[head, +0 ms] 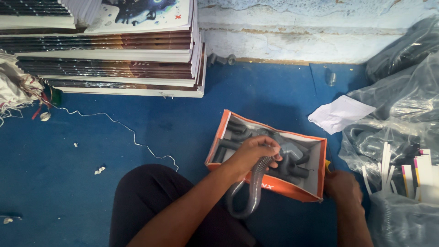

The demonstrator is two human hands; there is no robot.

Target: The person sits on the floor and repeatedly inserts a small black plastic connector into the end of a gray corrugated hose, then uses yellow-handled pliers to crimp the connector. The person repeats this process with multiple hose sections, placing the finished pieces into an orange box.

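Grip, left hand (pixel 254 153): fingers curled and pressed together around the upper end of a grey, ribbed, flexible plastic hose (pixel 250 192); that end is held just over the open box.
Grip, right hand (pixel 342 187): rested against the near right corner of the box; whether anything is pinched cannot be told, the fingers being turned away.
Hose, position: hung down from the left hand in front of the box's near wall, looped back up in a U over the dark trouser leg (pixel 151 196).
Hose, long axis: roughly vertical in the view, the bend lowest, the gripped end uppermost.
Box: an orange, white-lined cardboard carton (pixel 315 183), open at the top, dark grey pipe fittings (pixel 292 167) laid inside.
Direction from grip: carton opening lies directly beneath and just beyond the left hand.
Nearer hand: left, on the hose; right is apart from it, at the carton's corner.
Surroundings: blue floor covering (pixel 91 146), stacked printed sheets (pixel 119 59), clear plastic bags of hoses (pixel 398 119) to the right.
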